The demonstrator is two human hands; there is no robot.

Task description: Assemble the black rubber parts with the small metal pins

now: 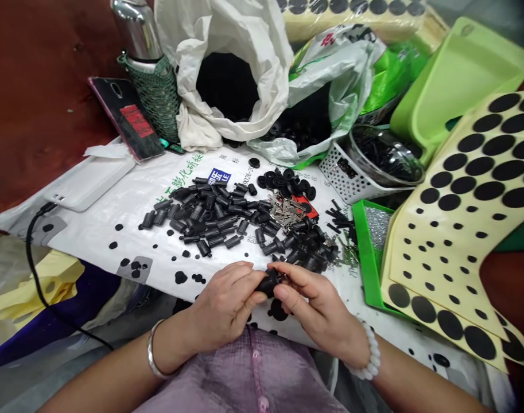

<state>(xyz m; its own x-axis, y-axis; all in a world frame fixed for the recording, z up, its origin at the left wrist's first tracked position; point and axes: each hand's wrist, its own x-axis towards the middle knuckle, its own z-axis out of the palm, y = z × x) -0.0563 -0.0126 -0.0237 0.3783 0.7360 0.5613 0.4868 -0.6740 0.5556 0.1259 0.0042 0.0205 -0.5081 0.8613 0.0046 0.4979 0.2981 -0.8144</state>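
My left hand (227, 301) and my right hand (315, 304) meet at the near edge of the white sheet (128, 201). Both pinch one small black plastic part (270, 281) between their fingertips. Just beyond them lies a pile of black tubular parts (210, 215), a cluster of small metal clips (285, 211) and black round caps (285, 180). A silver bangle sits on my left wrist, a white bead bracelet on my right.
Yellow sheets of black round stickers (464, 223) lie at the right over a green tray (367, 252). White bags of black parts (231, 86), a white basket with a bowl (373, 163), a metal flask (147, 63), a phone (126, 117) and a power bank (89, 180) stand behind.
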